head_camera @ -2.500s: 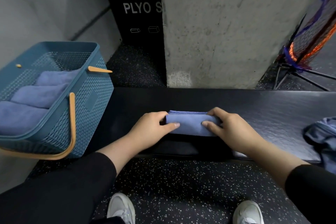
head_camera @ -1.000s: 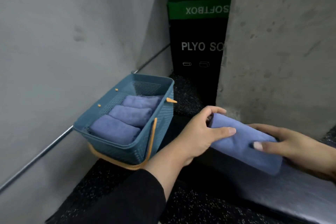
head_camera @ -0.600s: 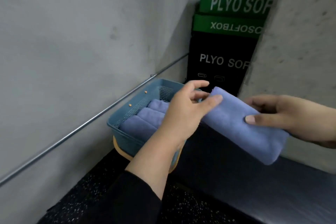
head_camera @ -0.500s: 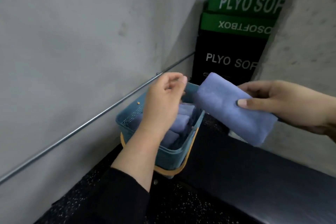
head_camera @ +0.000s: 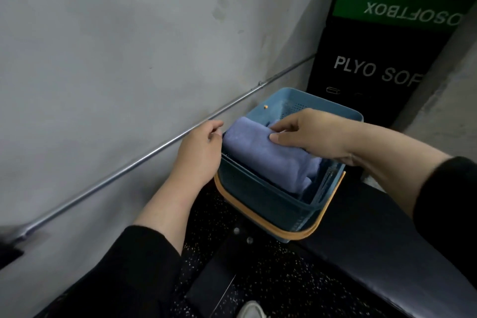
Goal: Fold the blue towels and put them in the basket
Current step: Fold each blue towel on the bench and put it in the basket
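I'm in a gym, and the plainest sign is the stack of plyo soft boxes (head_camera: 402, 33) in the upper right of the frame, green ones on top of a black one, each printed with "PLYO SOF..." lettering. Under my feet along the bottom of the frame is black speckled rubber flooring (head_camera: 271, 273), and at the lower right runs a dark padded worktop (head_camera: 387, 253) with a vinyl-looking skin. The left of the frame is a bare grey concrete wall (head_camera: 116, 46) with a metal pipe (head_camera: 160, 148) running slantwise across it, so this looks like a back corner rather than the main floor.
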Demonstrator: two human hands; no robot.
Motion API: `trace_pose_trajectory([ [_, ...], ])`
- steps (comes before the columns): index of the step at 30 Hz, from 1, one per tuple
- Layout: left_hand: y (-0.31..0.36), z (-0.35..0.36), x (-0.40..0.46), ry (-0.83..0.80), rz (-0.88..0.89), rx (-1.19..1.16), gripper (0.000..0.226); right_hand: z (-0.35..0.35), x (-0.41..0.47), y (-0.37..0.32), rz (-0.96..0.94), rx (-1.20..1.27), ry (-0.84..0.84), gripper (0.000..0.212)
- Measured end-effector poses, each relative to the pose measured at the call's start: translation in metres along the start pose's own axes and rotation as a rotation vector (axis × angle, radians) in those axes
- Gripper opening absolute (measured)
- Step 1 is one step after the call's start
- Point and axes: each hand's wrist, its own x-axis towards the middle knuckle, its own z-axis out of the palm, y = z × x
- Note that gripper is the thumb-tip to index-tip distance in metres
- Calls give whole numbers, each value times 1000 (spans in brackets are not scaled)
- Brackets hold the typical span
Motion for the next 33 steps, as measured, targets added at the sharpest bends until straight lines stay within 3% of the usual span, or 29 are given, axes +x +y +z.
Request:
trace_pose_trajectory([
  [5, 0, -1, 1, -2, -5, -83, 28, 20, 4, 0, -40, -204, -8, 25],
  [8, 0, -1, 0, -94, 59, -40, 29, 26, 7, 3, -76, -287, 34, 30],
  [12, 3, 0, -1, -113, 164, 67, 36, 28, -1, 12, -345, -177, 305, 25],
  [15, 5, 2, -1, -77, 188, 93, 32, 29, -12, 24, -493, -260, 258, 22],
  [18, 9, 7, -2, -72, 193, 139, 27, 29, -22, 34, -446, -253, 151, 35],
  [22, 18, 10, -2, -4, 263, 157, 28, 24, -34, 39, -328, -70, 215, 50],
  [29, 40, 21, -11, 2, 340, 189, 31, 22, -44, 38, -298, -50, 224, 46],
  [33, 60, 30, -14, 92, 403, 85, 31, 16, -57, 47, -278, -11, 345, 41],
])
